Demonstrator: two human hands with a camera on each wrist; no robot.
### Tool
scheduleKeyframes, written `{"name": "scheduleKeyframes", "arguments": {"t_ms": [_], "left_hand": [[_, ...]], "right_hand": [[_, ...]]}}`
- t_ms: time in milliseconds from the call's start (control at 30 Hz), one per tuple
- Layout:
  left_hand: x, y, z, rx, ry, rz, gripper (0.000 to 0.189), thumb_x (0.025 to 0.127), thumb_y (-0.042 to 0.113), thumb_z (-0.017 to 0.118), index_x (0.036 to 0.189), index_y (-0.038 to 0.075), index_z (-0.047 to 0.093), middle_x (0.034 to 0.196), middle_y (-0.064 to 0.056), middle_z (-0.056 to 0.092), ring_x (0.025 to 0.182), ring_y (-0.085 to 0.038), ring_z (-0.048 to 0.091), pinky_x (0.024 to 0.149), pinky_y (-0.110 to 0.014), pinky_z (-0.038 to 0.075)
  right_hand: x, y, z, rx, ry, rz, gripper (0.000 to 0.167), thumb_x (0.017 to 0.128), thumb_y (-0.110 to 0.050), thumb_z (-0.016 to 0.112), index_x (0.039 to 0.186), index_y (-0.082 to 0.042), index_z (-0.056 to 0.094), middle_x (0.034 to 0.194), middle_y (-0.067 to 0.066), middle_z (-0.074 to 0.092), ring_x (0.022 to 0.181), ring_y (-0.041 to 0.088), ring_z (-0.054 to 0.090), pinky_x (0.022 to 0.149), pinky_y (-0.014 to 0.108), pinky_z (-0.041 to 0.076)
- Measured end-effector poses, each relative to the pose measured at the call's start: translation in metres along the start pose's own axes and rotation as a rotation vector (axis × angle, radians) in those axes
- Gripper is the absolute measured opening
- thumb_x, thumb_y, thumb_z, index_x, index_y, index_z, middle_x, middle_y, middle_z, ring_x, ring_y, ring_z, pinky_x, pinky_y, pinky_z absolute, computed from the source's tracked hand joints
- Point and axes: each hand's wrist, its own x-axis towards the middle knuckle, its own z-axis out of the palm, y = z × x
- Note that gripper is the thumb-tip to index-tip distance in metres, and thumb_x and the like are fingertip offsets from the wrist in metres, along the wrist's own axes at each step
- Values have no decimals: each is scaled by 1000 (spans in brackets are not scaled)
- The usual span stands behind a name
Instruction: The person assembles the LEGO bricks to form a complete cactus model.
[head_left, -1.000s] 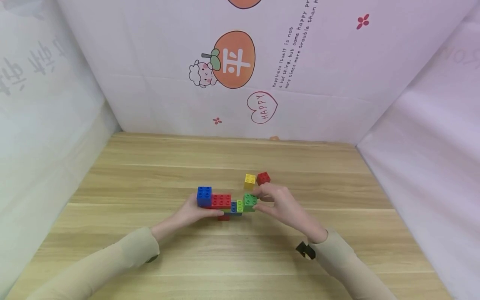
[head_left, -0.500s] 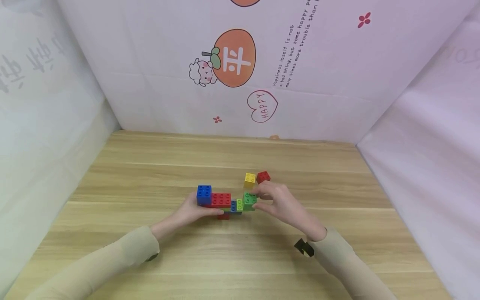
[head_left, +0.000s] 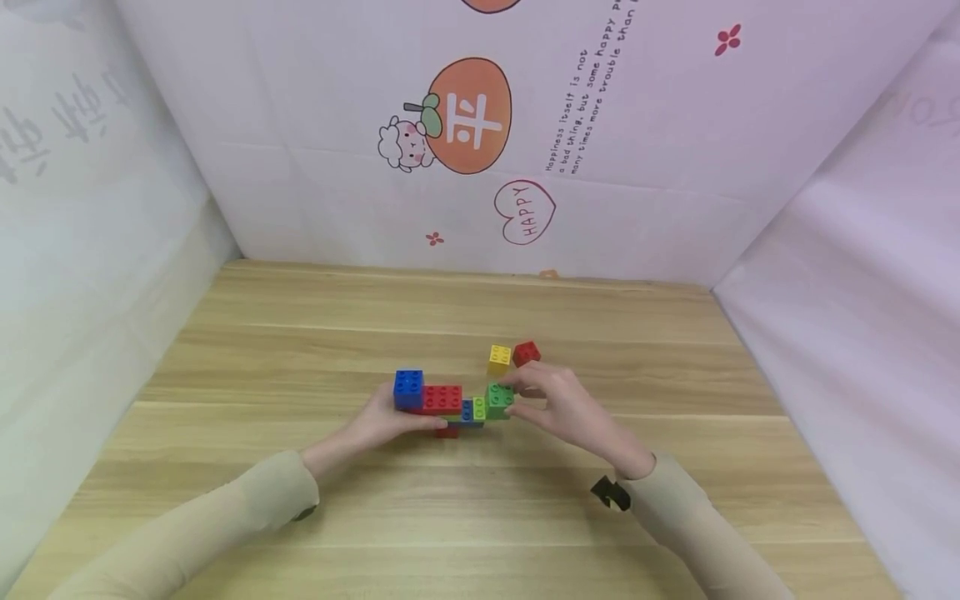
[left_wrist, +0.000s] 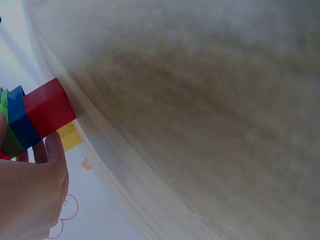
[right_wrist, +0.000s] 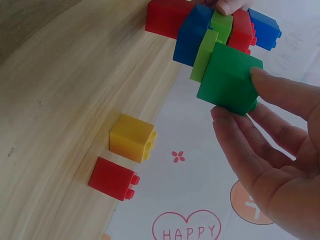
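My left hand (head_left: 378,421) grips a stack of toy building bricks, its thumb along the near side. On top of the stack sit a long red brick (head_left: 442,398) and, at its left end, a blue brick (head_left: 408,389). Lower layers include a dark blue brick (right_wrist: 192,37) and a red brick (left_wrist: 50,106) at the bottom. Between thumb and fingers my right hand (head_left: 555,408) pinches a green brick (right_wrist: 230,77). That brick is at the stack's right end, over a thin lime-green brick (right_wrist: 204,56).
Beyond the hands, a yellow brick (head_left: 499,358) and a loose red brick (head_left: 527,353) stand on the wooden table (head_left: 337,333). White printed sheets (head_left: 322,167) rise at the back and both sides. A black object (head_left: 611,493) is at the right cuff.
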Motion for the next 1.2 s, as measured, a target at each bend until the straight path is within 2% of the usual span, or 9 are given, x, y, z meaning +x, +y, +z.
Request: {"name": "scheduleKeyframes", "arguments": {"t_ms": [500, 733, 867, 1200], "left_hand": [[0, 0, 0, 18, -3, 31, 70, 77, 28, 86, 134, 6, 52, 129, -10, 66, 122, -27, 61, 108, -50, 46], [-1, 1, -1, 14, -4, 8, 66, 76, 29, 86, 132, 10, 55, 128, -9, 67, 120, -26, 62, 108, -49, 48], [-1, 2, -1, -4, -22, 10, 68, 77, 30, 86, 134, 11, 54, 129, -8, 67, 121, -25, 63, 108, -49, 48], [-1, 1, -2, 13, -29, 4, 63, 77, 33, 85, 130, 13, 57, 127, -7, 68, 119, -24, 63, 107, -49, 48]], "right_hand": [[-1, 0, -4, -17, -7, 21, 33, 83, -8, 79, 114, -7, 69, 112, 7, 73, 102, 20, 71, 85, 31, 61], [0, 6, -11, 12, 64, 1, 31, 83, -9, 79, 113, -6, 70, 110, 9, 75, 99, 26, 72, 84, 39, 62], [3, 17, -16, 37, 94, 33, 27, 85, -6, 76, 111, -7, 71, 109, 9, 75, 100, 26, 72, 85, 39, 62], [9, 58, -19, 76, 119, 209, 27, 87, -5, 74, 113, -1, 69, 113, 16, 73, 103, 29, 70, 88, 43, 61]]}}
